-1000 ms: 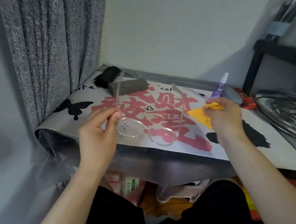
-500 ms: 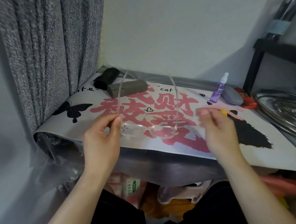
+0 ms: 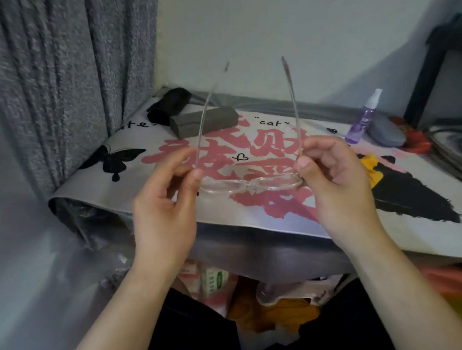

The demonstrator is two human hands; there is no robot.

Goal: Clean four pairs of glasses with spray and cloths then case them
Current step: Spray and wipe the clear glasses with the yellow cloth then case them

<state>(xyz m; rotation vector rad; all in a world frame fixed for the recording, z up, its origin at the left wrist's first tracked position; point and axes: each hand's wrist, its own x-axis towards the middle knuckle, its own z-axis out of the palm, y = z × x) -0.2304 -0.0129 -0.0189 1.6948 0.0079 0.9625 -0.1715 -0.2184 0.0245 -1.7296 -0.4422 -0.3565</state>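
Glasses (image 3: 251, 183): clear frame, temples open, held above mat (image 3: 249, 218) centre.
Left hand (image 3: 167, 198): pinches left hinge.
Right hand (image 3: 334, 180): pinches right hinge.
Yellow cloth (image 3: 372, 169): 3 o'clock.
Spray bottle (image 3: 362, 120): 1 o'clock.

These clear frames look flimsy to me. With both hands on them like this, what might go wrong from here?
Both the left hand and right hand pinch the clear glasses at the hinge corners with the temples spread open, so pulling outward might strain the hinges. They are held in the air above the table's front edge, so a slip could drop them to the floor. Fingertips near the lenses may smudge them.
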